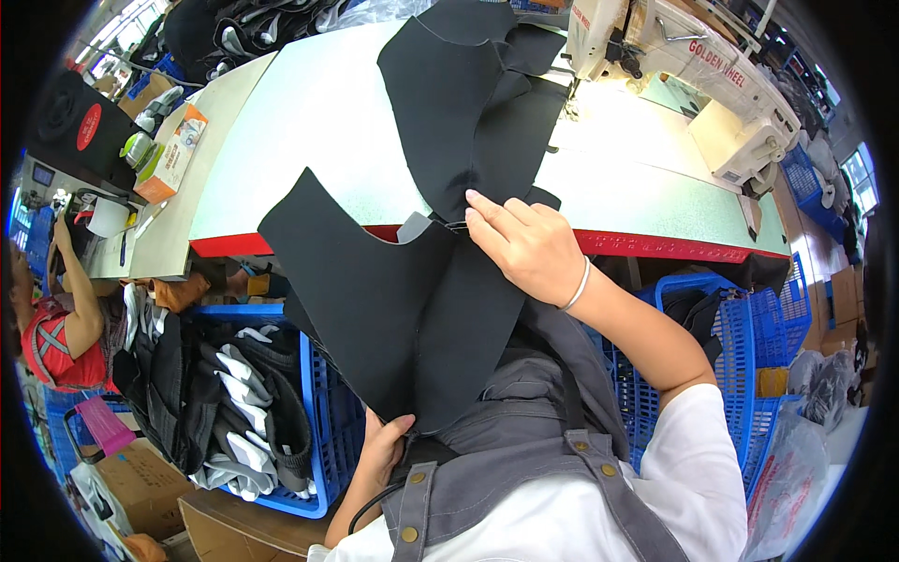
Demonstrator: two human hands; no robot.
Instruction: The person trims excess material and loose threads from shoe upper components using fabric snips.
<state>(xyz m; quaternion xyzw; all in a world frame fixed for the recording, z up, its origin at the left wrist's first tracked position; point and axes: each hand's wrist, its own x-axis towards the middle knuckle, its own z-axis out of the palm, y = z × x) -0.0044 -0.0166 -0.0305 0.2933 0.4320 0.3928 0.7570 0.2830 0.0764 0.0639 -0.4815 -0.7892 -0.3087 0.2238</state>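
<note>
Black sewn fabric pieces [375, 272] drape from the sewing table over its front edge onto my lap, with a seam down the middle. A larger black panel [449, 94] of the same fabric lies on the table beside the sewing machine [693, 84]. My left hand [382, 448] is closed on the lower edge of the fabric near my waist, thumb on top. At the table's edge my right hand [524, 245] pinches the fabric where the two parts meet. A small grey bit [413, 228] shows at the fabric's curved edge there.
A blue basket [323, 421] heaped with black and white pieces stands at left, and another blue basket [730, 356] at right. An orange-white box [171, 155] sits on the side table. Farther left is another person in red [64, 337]. Black pieces [253, 37] pile up behind.
</note>
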